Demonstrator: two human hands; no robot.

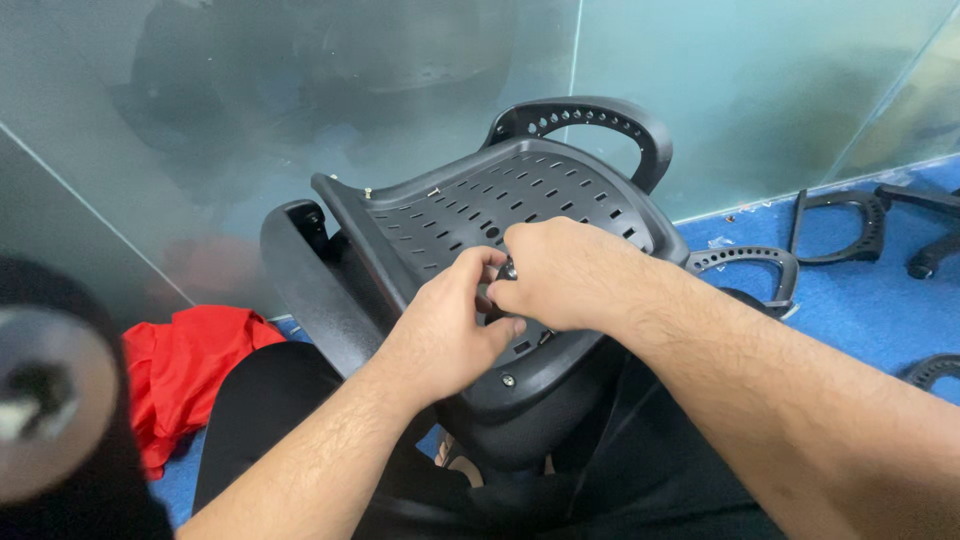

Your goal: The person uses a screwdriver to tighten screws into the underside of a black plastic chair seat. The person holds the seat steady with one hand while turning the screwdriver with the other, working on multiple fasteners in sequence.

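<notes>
Chair seat shell: matte black plastic, rows of short slotted holes across the face, a few small silver screw heads along the rim and one near the front edge. Armrest loop behind it: black, line of round holes along the curve. Spare armrest loops on the floor: same black, same round-hole pattern. Floor: plain bright blue carpet. Glass wall: frosted, pale grey-green with dark smudgy reflections, thin light seams. Crumpled cloth: solid red. Trousers: plain black. Blurred round object at near left: grey face, black rim
</notes>
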